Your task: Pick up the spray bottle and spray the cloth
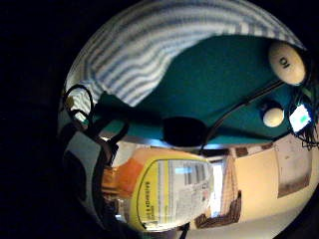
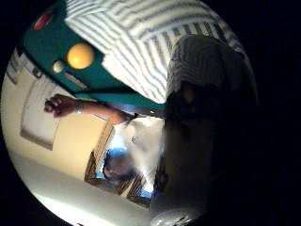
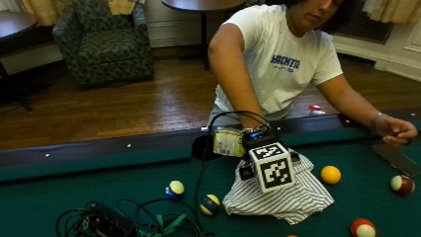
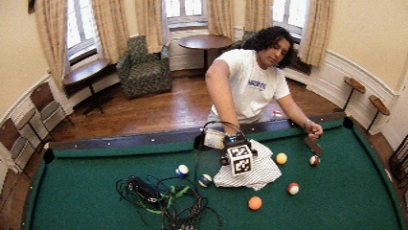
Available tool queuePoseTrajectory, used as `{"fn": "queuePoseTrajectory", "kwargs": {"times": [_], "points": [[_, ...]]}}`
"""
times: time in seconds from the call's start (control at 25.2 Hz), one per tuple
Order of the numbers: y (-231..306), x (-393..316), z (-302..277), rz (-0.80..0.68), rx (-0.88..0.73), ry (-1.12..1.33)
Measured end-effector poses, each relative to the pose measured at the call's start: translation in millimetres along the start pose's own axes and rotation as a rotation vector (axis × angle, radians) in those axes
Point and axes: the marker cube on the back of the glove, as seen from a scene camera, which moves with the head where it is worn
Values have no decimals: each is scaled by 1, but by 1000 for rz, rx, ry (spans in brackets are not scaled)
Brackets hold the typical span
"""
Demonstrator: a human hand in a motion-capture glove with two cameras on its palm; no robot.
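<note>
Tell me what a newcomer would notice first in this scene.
The green pool table dominates, with a person leaning over its far rail. Near the middle lies a crumpled striped cloth, and just above it the gloved right hand holds a spray bottle with a yellow label. Billiard balls are scattered around the cloth, including a yellow ball beside it, and a tangle of cables lies on the felt closer to the camera.

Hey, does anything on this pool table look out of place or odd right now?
Yes. A crumpled striped cloth lies on the pool table's felt among the balls, and a tangle of cables sits beside it. The right hand holds a spray bottle above the cloth.
</note>
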Motion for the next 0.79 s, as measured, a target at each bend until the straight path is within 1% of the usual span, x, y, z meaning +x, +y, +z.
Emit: {"fn": "queuePoseTrajectory", "kwargs": {"times": [0.2, 0.44, 0.59, 0.79], "points": [[31, -37, -47, -189, 160, -63], [79, -64, -95, -417, 347, -190], [116, -69, -114, -624, 474, -311], [145, -64, -124, -858, 613, -483]]}}
